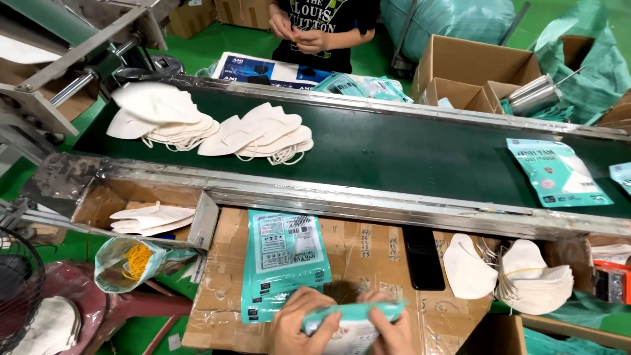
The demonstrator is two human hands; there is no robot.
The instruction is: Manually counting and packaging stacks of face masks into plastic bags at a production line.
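At the bottom edge of the head view, the left hand (299, 322) and the right hand (391, 329) are both clamped on a teal mask pouch (351, 315), one hand at each end, with the fingers curled over its top edge. The pouch is held just above the cardboard-covered desk (368, 256), close to the person's body.

Just to the left of the hands lies a stack of flat teal pouches (284, 260), printed side up on the cardboard. A black phone (422, 260) lies on the desk beyond the right hand. Further right sit a single white folded mask (468, 268) and, touching it, a stack of white masks (534, 279) (a yellow band runs across its top).

Beyond the desk a dark green conveyor belt (407, 154) runs across the view in a metal frame. On its left part lie two heaps of white masks (207, 125), side by side. A filled teal pouch (557, 172) lies on the right part of the belt.

At the left, below the belt, an open cardboard box (105, 200) holds a few more masks, and a bag of yellow bands (131, 260) lies beside it.

Across the belt another person's hands (299, 33) are held together at chest height, with open cartons (470, 72) to their side.
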